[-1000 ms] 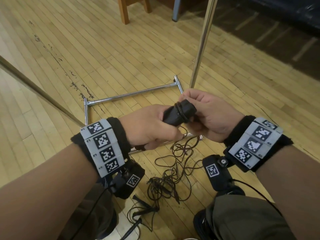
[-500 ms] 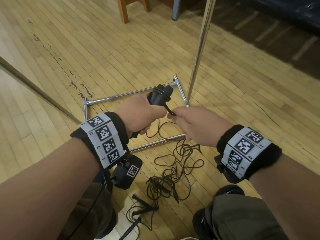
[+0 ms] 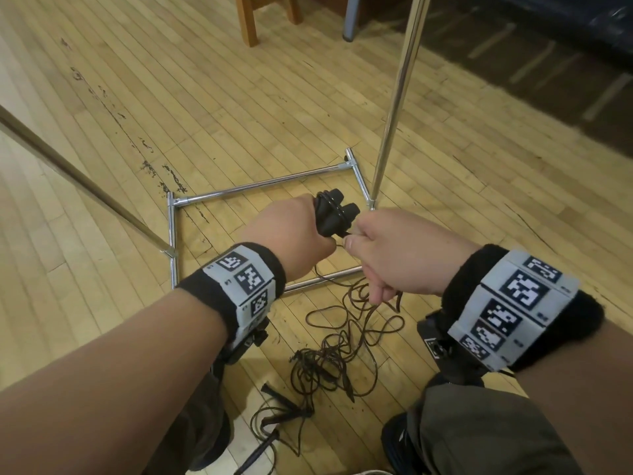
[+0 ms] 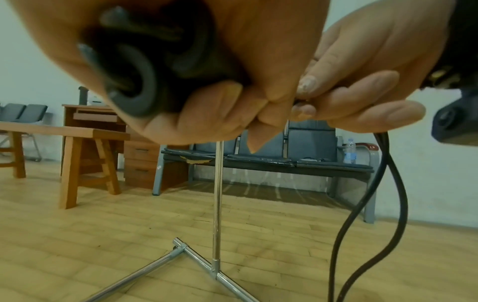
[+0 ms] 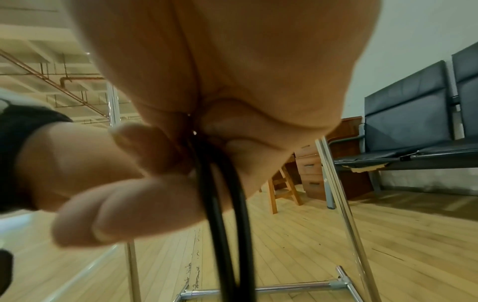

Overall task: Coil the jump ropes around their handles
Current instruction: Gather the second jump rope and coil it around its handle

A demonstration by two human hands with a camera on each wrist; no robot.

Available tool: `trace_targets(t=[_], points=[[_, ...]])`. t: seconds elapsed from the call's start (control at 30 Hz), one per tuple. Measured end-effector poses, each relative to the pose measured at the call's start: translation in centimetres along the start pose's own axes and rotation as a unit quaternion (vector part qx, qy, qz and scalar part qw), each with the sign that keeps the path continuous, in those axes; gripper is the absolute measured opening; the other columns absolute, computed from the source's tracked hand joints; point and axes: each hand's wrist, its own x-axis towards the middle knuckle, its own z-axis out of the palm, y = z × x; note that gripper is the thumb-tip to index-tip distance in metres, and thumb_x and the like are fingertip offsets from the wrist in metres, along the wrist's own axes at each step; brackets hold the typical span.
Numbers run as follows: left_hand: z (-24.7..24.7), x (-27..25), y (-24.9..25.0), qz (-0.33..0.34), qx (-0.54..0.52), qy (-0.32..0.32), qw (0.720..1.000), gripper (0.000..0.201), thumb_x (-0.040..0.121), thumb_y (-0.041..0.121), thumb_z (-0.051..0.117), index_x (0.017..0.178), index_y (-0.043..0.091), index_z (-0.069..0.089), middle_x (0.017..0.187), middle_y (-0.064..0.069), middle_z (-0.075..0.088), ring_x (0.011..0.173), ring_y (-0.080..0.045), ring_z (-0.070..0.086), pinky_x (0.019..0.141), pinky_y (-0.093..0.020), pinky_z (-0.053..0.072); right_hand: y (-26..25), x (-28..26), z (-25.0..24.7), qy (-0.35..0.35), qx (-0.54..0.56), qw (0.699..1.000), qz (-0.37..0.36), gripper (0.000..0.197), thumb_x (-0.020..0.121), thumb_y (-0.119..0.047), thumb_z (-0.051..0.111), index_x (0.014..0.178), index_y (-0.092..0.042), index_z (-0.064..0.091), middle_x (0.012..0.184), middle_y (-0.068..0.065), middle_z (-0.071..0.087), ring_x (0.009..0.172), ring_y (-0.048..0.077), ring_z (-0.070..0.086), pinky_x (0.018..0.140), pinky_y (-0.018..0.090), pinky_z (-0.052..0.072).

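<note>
Head view: left hand (image 3: 291,231) grips paired handles (image 3: 334,214), few turns on; right hand (image 3: 394,255) pinches rope (image 3: 346,341), slack tangled on floor (image 3: 171,97). Left wrist view: fingers (image 4: 207,106) curled round handle ends. Right wrist view: doubled cord (image 5: 225,204) pinched. Keep tension, lay turns side by side, feed slack clear of metal stand (image 3: 260,183).

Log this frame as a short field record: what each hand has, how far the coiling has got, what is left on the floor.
left hand: grips the two black handles held together
right hand: fingers curled round the rope, close to the handles
coiling: a few turns show near the handles' top; most rope hangs loose
floor: tangled rope pile; more black handles near the person's feet
surroundings: chrome rack base, wooden stool, dark bench seats
</note>
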Motion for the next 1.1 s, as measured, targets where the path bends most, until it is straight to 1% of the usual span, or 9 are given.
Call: trace_targets(t=[0.2, 0.37, 0.47, 0.53, 0.63, 0.73, 0.8, 0.93, 1.1], points=[[1.0, -1.1, 0.9, 0.037, 0.093, -0.051, 0.994, 0.052, 0.087, 0.070, 0.067, 0.100, 0.023, 0.048, 0.080, 0.005, 0.059, 0.067, -0.008, 0.055, 0.051, -0.026, 0.039, 0.5, -0.3, 0.5, 0.038, -0.103, 0.994, -0.005, 0.029, 0.109, -0.027, 0.042, 0.101, -0.013, 0.066, 0.085, 0.005, 0.070, 0.080, 0.021, 0.072, 0.075, 0.041, 0.062], [2.3, -1.9, 0.9, 0.065, 0.108, -0.142, 0.982, 0.067, 0.078, 0.085, 0.061, 0.097, 0.022, 0.050, 0.087, 0.001, 0.064, 0.076, -0.015, 0.062, 0.066, -0.033, 0.055, 0.9, 0.3, 1.6, 0.013, -0.207, 0.978, 0.004, 0.030, 0.106, -0.036, 0.045, 0.089, -0.017, 0.061, 0.074, -0.002, 0.057, 0.064, 0.012, 0.054, 0.053, 0.027, 0.036], [2.6, -2.4, 0.8, 0.106, 0.113, -0.163, 0.974, 0.064, 0.079, 0.090, 0.053, 0.090, 0.027, 0.053, 0.081, 0.003, 0.067, 0.072, -0.013, 0.063, 0.058, -0.030, 0.050, 0.8, 0.3, 0.8, 0.034, -0.217, 0.975, 0.000, 0.037, 0.098, -0.045, 0.058, 0.072, -0.020, 0.059, 0.063, -0.002, 0.058, 0.056, 0.015, 0.054, 0.051, 0.030, 0.042], [3.0, -2.7, 0.8, 0.131, 0.112, -0.187, 0.967, 0.062, 0.083, 0.088, 0.053, 0.096, 0.027, 0.060, 0.080, 0.004, 0.068, 0.073, -0.013, 0.065, 0.061, -0.031, 0.053, 0.6, 0.2, 0.2, 0.024, -0.233, 0.972, -0.028, 0.029, 0.095, -0.046, 0.063, 0.080, -0.022, 0.062, 0.068, -0.003, 0.061, 0.061, 0.014, 0.057, 0.053, 0.029, 0.043], [3.3, -2.9, 0.6, 0.153, 0.103, -0.241, 0.953, 0.062, 0.084, 0.086, 0.055, 0.102, 0.027, 0.066, 0.085, 0.002, 0.071, 0.081, -0.016, 0.068, 0.079, -0.038, 0.060, 0.7, -0.4, -1.0, -0.072, -0.173, 0.980, -0.063, 0.015, 0.090, -0.044, 0.068, 0.100, -0.037, 0.059, 0.074, -0.009, 0.064, 0.063, 0.004, 0.056, 0.056, 0.026, 0.038], [3.1, -3.1, 0.2, 0.173, 0.099, -0.260, 0.945, 0.052, 0.083, 0.086, 0.055, 0.085, 0.034, 0.057, 0.077, 0.004, 0.067, 0.073, -0.013, 0.064, 0.072, -0.034, 0.059, 1.8, -0.8, -2.2, -0.128, -0.105, 0.982, -0.087, 0.014, 0.091, -0.034, 0.068, 0.100, -0.044, 0.062, 0.069, -0.018, 0.063, 0.056, -0.001, 0.055, 0.059, 0.025, 0.043], [2.9, -3.2, 0.3, 0.197, 0.085, -0.250, 0.944, 0.051, 0.083, 0.086, 0.056, 0.080, 0.035, 0.050, 0.072, 0.007, 0.064, 0.066, -0.010, 0.061, 0.061, -0.029, 0.051, 2.7, -0.6, -2.6, -0.114, -0.037, 0.988, -0.100, 0.011, 0.094, -0.030, 0.067, 0.097, -0.040, 0.065, 0.067, -0.011, 0.062, 0.057, 0.000, 0.054, 0.062, 0.027, 0.049], [2.8, -3.2, 0.3, 0.255, 0.030, -0.239, 0.936, 0.050, 0.082, 0.085, 0.055, 0.086, 0.036, 0.053, 0.072, 0.007, 0.065, 0.062, -0.004, 0.061, 0.056, -0.021, 0.045, 3.9, 0.3, -2.1, -0.092, 0.105, 0.985, -0.098, 0.009, 0.096, -0.021, 0.069, 0.104, -0.022, 0.067, 0.058, -0.006, 0.061, 0.056, 0.004, 0.058, 0.057, 0.011, 0.047], [2.5, -3.2, 0.0, 0.258, -0.092, -0.273, 0.922, 0.055, 0.074, 0.090, 0.054, 0.082, 0.036, 0.055, 0.062, 0.020, 0.060, 0.058, 0.004, 0.056, 0.052, -0.010, 0.041, 4.5, 1.5, -1.1, -0.058, 0.178, 0.980, -0.073, 0.014, 0.093, -0.029, 0.073, 0.095, -0.015, 0.070, 0.054, -0.007, 0.060, 0.051, 0.005, 0.056, 0.051, 0.014, 0.047]])
